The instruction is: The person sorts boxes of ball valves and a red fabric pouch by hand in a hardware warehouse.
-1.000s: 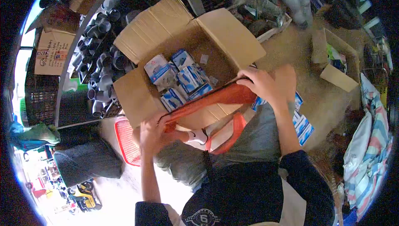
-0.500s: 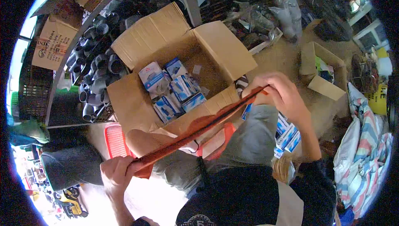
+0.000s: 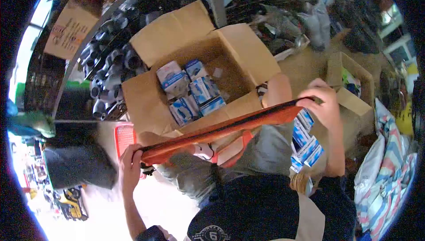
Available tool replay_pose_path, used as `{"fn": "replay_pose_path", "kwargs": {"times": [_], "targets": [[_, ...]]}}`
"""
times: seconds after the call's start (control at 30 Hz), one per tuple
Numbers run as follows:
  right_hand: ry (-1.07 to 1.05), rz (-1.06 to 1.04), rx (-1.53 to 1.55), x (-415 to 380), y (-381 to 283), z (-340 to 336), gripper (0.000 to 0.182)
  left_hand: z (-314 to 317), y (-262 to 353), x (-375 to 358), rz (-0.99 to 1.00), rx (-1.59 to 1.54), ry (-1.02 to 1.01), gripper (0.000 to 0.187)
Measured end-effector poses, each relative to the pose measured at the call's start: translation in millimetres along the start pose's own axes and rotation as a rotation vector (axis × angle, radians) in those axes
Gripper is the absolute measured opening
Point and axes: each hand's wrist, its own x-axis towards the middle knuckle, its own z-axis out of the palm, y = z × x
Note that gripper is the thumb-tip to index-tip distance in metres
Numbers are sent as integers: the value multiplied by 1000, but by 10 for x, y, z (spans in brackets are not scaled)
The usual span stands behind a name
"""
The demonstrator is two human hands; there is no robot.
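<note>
A long orange-red, fabric-like piece with a dark upper edge stretches across my lap. My left hand pinches its lower left end, and my right hand grips the higher right end. Behind it stands an open cardboard carton with its flaps spread out. Several blue-and-white boxes lie inside, on the left part of the carton. More blue-and-white boxes lie beside my leg, below my right hand. What the orange-red piece is, I cannot make out for certain.
A red plastic basket stands left of the carton. Dark pipe elbows fill the shelving behind. On the right are a smaller open carton and a striped woven sack.
Both hands have shifted, the left one up and to the right, the right one further right. The orange-red piece now hangs wider and flatter. The whole view has turned slightly.
</note>
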Motion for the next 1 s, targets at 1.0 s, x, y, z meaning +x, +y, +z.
{"fn": "replay_pose_path", "kwargs": {"times": [1.0], "targets": [[286,-169,886,-199,375,-281,16,264,168,-443,94,-793,1029,17]]}}
